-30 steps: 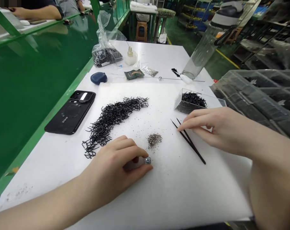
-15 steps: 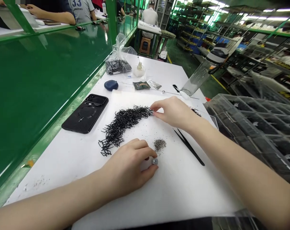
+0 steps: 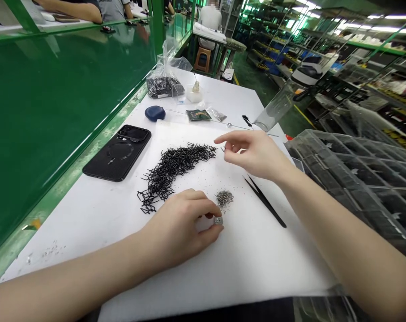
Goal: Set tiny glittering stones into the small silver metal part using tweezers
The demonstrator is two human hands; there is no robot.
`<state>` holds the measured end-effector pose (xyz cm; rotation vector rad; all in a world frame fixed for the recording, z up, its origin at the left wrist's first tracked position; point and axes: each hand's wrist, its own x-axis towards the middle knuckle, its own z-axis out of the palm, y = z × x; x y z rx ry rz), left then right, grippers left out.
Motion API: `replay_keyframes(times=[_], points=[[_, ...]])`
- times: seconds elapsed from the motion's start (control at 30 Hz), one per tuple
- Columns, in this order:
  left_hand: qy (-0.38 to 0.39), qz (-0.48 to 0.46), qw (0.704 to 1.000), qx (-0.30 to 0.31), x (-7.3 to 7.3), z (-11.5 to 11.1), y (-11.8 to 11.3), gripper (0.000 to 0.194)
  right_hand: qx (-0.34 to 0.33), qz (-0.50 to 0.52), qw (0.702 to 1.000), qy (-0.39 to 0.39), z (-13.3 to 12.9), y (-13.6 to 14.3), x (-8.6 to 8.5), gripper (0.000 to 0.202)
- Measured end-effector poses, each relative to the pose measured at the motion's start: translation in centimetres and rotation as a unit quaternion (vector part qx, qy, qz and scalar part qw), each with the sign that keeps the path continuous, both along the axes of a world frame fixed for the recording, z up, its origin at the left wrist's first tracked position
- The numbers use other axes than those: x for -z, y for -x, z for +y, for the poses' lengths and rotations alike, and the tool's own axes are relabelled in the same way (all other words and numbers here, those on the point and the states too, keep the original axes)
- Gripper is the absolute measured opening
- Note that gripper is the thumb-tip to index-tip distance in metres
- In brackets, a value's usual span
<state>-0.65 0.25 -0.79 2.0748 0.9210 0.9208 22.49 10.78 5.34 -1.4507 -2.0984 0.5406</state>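
On the left of the counter (image 3: 118,223), a black phone (image 3: 118,154) lies flat, set off from the loose parts, probably so that it stays clear of the hands. Next, black bent pieces (image 3: 177,163) are spread in a curved band on a white sheet (image 3: 250,255), whose pale surface likely makes such small dark parts easier to pick out. The left hand (image 3: 185,214) rests just below the band; its grip is narrow, thumb and forefinger pinching a small metal part (image 3: 218,221) from two sides, which seems meant to keep it steady with its face showing. Just beyond that part lies a heap of tiny metallic grains (image 3: 224,197), close enough to be reached easily. Farther right, the right hand (image 3: 253,150) hovers near the band's right end; its forefinger extends apart from the thumb, and a thin dark bit shows by the fingertips, but I cannot tell whether the grip holds it. Below it lie dark tweezers (image 3: 266,203), tips parted and pointing away from the person, probably left within easy reach. Compared with half a second ago, the right hand has drawn back from the band, while the left hand keeps its pinch.
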Motion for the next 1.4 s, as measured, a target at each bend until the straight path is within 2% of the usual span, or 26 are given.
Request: replay_keyframes(times=[0.1,0.2,0.3,0.4,0.47,0.6,0.77,0.87,0.97,1.1,1.4], points=[[0.028,-0.032,0.999,-0.012,-0.4,0.0,0.0,0.01,-0.024,0.113,0.993,-0.019,-3.1,-1.1,0.4,0.022],[0.067,-0.061,0.995,-0.03,-0.7,0.0,0.0,0.01,-0.047,0.207,0.977,-0.035,-5.7,-1.5,1.7,0.007],[0.119,-0.086,0.988,-0.038,-1.3,0.2,0.2,0.014,-0.061,0.263,0.962,-0.048,-7.2,-1.4,2.8,0.016],[0.166,-0.11,0.979,-0.042,-2.2,0.4,0.3,0.015,-0.071,0.293,0.952,-0.058,-8.1,-1.3,3.2,0.025],[0.224,-0.138,0.964,-0.046,-2.8,0.7,0.2,0.017,-0.089,0.299,0.948,-0.067,-8.5,-1.3,3.1,0.029],[0.353,-0.223,0.908,-0.039,-3.4,0.9,0.1,0.03,-0.137,0.303,0.939,-0.09,-8.8,-1.4,2.9,0.029],[0.459,-0.299,0.837,0.003,-2.8,0.8,0.1,0.025,-0.135,0.316,0.932,-0.119,-9.1,-0.8,2.6,0.028],[0.498,-0.317,0.807,-0.007,-2.6,0.9,0.1,0.028,-0.122,0.311,0.935,-0.12,-9.6,-0.2,2.6,0.029],[0.517,-0.325,0.791,-0.027,-2.9,1.1,0.1,0.036,-0.084,0.306,0.94,-0.127,-10.2,0.3,2.5,0.036],[0.526,-0.346,0.776,-0.022,-3.2,1.2,0.1,0.02,-0.066,0.256,0.953,-0.148,-10.7,0.5,2.1,0.035],[0.53,-0.32,0.784,-0.039,-3.1,1.3,0.1,0.021,-0.024,0.215,0.963,-0.16,-11.0,0.7,2.5,0.037]])
